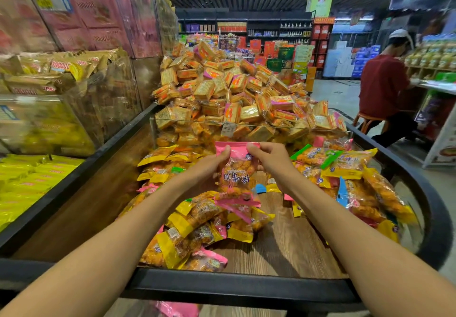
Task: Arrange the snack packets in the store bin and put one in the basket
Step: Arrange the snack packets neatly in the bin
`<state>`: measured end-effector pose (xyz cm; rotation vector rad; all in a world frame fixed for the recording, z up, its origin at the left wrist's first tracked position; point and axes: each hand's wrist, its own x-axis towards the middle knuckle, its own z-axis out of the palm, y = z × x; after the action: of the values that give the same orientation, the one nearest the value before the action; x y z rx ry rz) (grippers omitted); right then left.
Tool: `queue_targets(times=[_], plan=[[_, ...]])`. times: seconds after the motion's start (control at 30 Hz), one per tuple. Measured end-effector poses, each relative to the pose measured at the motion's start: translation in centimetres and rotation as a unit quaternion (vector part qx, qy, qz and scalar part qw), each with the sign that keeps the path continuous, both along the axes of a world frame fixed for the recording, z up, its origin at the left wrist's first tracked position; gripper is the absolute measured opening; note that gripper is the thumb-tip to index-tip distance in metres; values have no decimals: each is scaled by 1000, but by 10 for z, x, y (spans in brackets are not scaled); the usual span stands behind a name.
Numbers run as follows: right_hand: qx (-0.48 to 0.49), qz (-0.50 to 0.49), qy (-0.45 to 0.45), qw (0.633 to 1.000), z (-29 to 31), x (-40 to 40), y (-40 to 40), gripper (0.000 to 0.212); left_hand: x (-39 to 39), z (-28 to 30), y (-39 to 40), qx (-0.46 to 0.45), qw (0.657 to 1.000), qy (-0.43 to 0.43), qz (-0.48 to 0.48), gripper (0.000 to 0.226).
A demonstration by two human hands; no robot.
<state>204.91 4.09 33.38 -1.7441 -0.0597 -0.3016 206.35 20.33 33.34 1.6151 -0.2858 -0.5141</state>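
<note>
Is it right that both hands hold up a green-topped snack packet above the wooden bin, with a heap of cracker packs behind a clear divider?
Not quite: the head view shows the snack packet is pink-topped, not green-topped. The rest stands: the left hand and right hand both hold it above the wooden bin, with the cracker packs behind the clear divider.

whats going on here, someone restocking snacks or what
A person at a store bin holds one pink-topped snack packet upright with both hands: the left hand and right hand pinch its upper corners. More loose packets lie scattered on the bin's wooden floor below, not yet tidy. No basket is in view. Another person sits in the background.
</note>
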Motion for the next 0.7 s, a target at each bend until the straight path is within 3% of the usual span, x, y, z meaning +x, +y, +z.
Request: queue_targets(times=[0.17,0.33,0.53,0.6,0.7], plan=[[3,-17,-10,1000,1,-1,-1,19,3,1,3,-17,997,-47,66,37],[-9,-10,-9,1000,-4,3,-1,40,3,-2,5,-22,992,-88,83,24],[-7,-27,-25,999,-4,2,-5,29,6,-4,0,-16,992,-85,97,30],[11,-18,4,1000,-5,5,-5,26,7,-4,1,-8,990,-92,104,32],[18,67,89,994,-4,6,-7,37,9,-4,2,-15,983,-99,151,29]])
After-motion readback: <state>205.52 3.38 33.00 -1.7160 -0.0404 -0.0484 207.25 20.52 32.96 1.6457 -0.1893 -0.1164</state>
